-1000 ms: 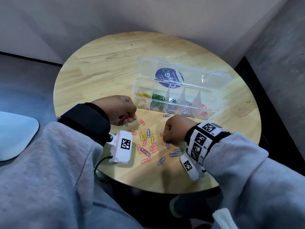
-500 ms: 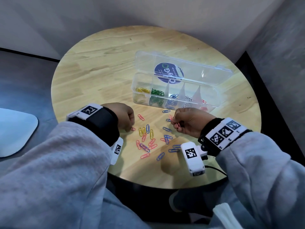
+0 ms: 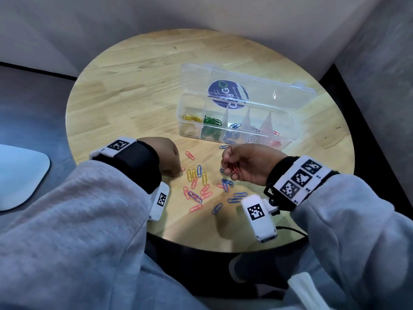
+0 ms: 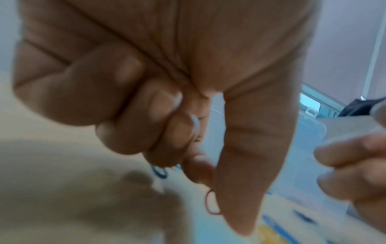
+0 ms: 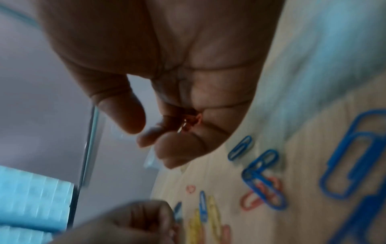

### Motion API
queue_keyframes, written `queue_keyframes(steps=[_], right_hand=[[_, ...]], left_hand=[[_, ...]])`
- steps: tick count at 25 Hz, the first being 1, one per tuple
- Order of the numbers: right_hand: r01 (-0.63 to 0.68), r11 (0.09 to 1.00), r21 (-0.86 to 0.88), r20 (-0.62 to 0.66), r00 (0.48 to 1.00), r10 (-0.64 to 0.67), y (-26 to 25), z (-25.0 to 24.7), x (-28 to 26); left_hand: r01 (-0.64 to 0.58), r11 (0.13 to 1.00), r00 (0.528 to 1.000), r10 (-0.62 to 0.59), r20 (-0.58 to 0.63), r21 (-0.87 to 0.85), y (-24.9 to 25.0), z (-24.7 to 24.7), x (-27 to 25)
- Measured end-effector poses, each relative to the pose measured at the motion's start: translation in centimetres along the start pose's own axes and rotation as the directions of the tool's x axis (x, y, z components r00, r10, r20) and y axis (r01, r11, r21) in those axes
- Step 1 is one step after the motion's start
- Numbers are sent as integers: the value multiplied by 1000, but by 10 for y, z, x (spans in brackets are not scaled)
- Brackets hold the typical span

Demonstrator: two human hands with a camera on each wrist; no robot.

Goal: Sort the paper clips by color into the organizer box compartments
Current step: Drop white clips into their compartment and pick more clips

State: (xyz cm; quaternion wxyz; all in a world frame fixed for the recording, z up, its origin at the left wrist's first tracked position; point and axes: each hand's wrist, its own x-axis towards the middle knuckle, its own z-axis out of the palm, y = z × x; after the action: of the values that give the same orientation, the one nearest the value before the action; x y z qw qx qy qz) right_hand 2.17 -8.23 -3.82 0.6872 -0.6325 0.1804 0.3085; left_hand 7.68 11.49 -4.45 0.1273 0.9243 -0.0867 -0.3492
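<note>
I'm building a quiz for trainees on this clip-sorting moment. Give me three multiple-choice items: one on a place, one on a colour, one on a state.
1. Where do the green clips lie in the organizer box?
A. second compartment from its left end
B. rightmost compartment
C. on its lid

2. What colour are the clips in the right hand?
A. yellow
B. red
C. green

3. How is the box's lid?
A. shut
B. open, tipped back
C. taken off

Answers: 1 A, they sit beside the yellow clips at the end; 2 B, red loops show between the fingers; 3 B, the lid stands open behind the compartments.
</note>
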Motion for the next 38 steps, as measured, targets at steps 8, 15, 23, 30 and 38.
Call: queue_keyframes(steps=[8,15,23,30,38], right_hand=[[180,261,-948,147,979,-141,6,25,-3],[203,8,-979,201,974,-106,15,40,8],[133,8,-991,131,986,-103,16,38,9],[127,77,-989,124,991,-40,13,29,2],[72,911,-407,-96,988,-121,-2,-18,-4]], left_hand=[[-136,684,986,163,-31,-717,5,-16,-8],[-66,221,989,147,-34,-973,6,-22,-11],[41,94,988,141,54,-995,12,-22,-11],[-7,201,999,48,3,-980,17,-16,-10],[-55,589,997,-14,-78,-806,22,-19,-4]])
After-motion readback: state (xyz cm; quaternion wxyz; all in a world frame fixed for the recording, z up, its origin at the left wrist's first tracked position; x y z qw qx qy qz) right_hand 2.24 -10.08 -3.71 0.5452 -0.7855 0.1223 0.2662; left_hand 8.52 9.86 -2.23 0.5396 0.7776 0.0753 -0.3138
